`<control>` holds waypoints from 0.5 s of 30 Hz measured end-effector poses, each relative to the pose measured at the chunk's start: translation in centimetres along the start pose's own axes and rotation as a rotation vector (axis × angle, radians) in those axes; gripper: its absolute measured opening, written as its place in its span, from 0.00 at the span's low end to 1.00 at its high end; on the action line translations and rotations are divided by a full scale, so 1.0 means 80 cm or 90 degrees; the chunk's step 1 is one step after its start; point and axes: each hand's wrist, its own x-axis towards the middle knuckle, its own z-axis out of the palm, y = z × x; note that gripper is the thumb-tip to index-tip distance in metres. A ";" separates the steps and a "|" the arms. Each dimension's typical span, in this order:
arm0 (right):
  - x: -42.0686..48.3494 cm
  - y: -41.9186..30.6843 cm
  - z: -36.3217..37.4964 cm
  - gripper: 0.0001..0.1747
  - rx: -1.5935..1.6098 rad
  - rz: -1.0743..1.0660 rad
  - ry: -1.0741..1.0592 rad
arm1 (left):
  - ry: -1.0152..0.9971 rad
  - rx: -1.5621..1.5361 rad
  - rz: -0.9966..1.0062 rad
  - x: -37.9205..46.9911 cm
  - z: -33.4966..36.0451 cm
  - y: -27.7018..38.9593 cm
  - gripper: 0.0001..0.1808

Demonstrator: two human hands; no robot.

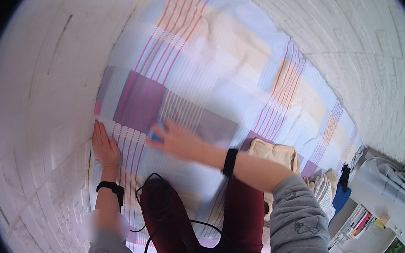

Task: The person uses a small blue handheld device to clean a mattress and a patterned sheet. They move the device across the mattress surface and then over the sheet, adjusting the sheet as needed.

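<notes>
My left hand [105, 149] lies flat along the left edge of the bedsheet [214, 86], its fingertips against the white brick-patterned wall [51, 109]. Nothing is held in it. Out over the purple and white part of the sheet reaches my right hand [178, 142], blurred by motion. Between its thumb and fingers shows a small blue object [156, 133], too blurred to name. The sheet is checked in pale blue, cream and purple, with pink and red stripes and some shallow wrinkles.
Folded beige clothing [274, 153] lies right of my right wrist. Beyond it are striped cloth [322, 192] and a blue item [340, 200]. A black cable [210, 225] crosses my knees. Walls border the bed on two sides. White shelves with books [362, 221] stand at right.
</notes>
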 end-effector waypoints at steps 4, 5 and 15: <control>0.000 0.186 -0.060 0.39 -0.084 0.301 0.077 | 0.008 -0.004 0.024 0.001 -0.002 0.000 0.31; -0.001 0.210 -0.073 0.40 -0.077 0.400 0.122 | 0.008 -0.002 0.027 0.002 -0.002 0.001 0.31; -0.038 -0.009 -0.057 0.23 0.179 0.207 -0.104 | 0.004 -0.011 0.027 0.005 -0.008 0.005 0.32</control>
